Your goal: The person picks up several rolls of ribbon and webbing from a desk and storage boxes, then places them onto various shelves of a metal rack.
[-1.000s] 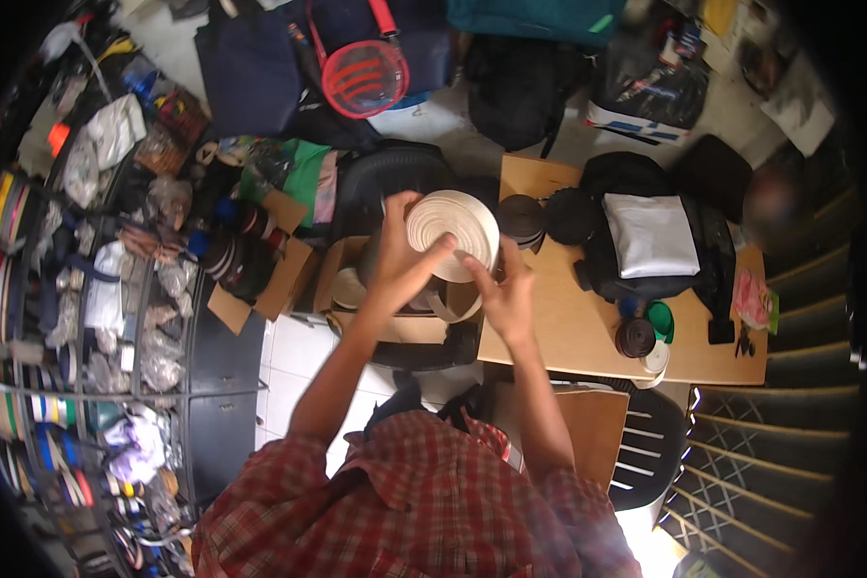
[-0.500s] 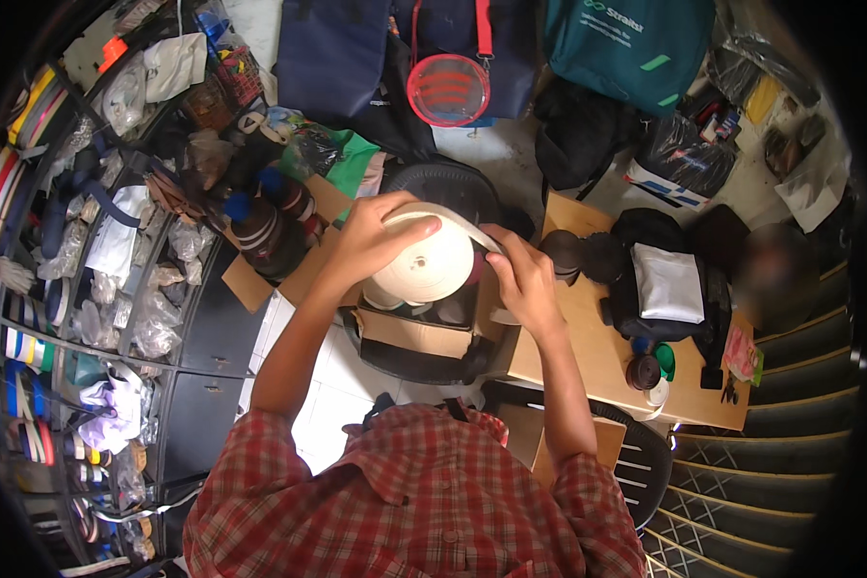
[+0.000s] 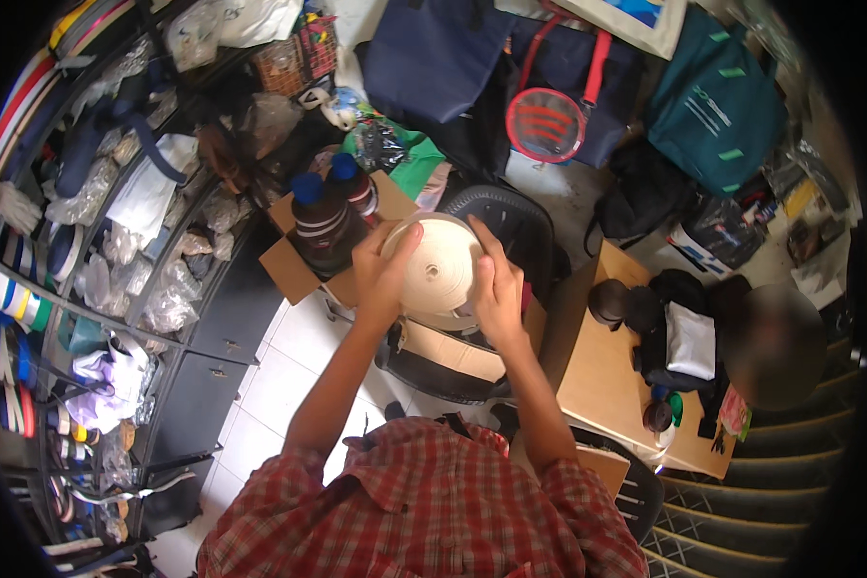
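A wide roll of cream-coloured webbing tape (image 3: 441, 262) is held up in front of me, its flat coiled face and small centre hole turned upward. My left hand (image 3: 380, 274) grips its left edge, the thumb lying on the coil. Against the right edge presses my right hand (image 3: 498, 294), with its fingers along the rim. Below the roll, an open cardboard box (image 3: 450, 353) rests on a black chair (image 3: 501, 214); the roll and my hands hide most of the box's inside.
Shelves (image 3: 188, 339) with strap rolls and plastic-wrapped pieces line the left side. Large dark spools with blue tops (image 3: 320, 217) stand in another carton. To the right, a wooden table (image 3: 588, 371) carries a black bag and small spools. Bags (image 3: 433, 58) lie at the far side.
My right hand has come in from the drawn-out tape end to the roll's right edge. The tape end no longer stands off the roll. My view has shifted left.
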A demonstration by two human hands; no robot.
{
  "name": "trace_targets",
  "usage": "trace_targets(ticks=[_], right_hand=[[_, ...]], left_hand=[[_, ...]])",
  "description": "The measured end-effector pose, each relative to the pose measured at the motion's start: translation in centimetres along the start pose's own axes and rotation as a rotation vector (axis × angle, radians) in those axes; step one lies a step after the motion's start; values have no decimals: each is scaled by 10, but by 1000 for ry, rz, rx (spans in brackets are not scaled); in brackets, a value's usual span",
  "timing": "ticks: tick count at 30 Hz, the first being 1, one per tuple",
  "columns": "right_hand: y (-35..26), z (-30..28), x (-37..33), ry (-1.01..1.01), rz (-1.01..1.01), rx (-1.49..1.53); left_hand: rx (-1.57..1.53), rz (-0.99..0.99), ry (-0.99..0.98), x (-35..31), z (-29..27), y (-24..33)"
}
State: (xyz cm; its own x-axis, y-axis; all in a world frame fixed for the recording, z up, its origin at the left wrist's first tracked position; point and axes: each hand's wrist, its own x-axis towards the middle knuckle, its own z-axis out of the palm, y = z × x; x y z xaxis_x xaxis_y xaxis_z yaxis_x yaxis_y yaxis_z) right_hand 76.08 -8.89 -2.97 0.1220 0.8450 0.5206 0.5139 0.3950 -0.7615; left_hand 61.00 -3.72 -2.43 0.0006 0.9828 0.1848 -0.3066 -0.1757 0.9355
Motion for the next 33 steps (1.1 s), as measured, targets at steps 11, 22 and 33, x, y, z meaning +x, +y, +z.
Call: trace_targets(ticks=[11, 22, 33], right_hand=[[-9, 96, -8, 138, 203, 367], [19, 70, 41, -373, -178, 396], [-2, 132, 28, -336, -69, 500]], left_hand=[[-262, -17, 456, -10, -28, -27], [592, 30, -19, 6, -65, 35], [309, 143, 898, -42, -65, 1]])
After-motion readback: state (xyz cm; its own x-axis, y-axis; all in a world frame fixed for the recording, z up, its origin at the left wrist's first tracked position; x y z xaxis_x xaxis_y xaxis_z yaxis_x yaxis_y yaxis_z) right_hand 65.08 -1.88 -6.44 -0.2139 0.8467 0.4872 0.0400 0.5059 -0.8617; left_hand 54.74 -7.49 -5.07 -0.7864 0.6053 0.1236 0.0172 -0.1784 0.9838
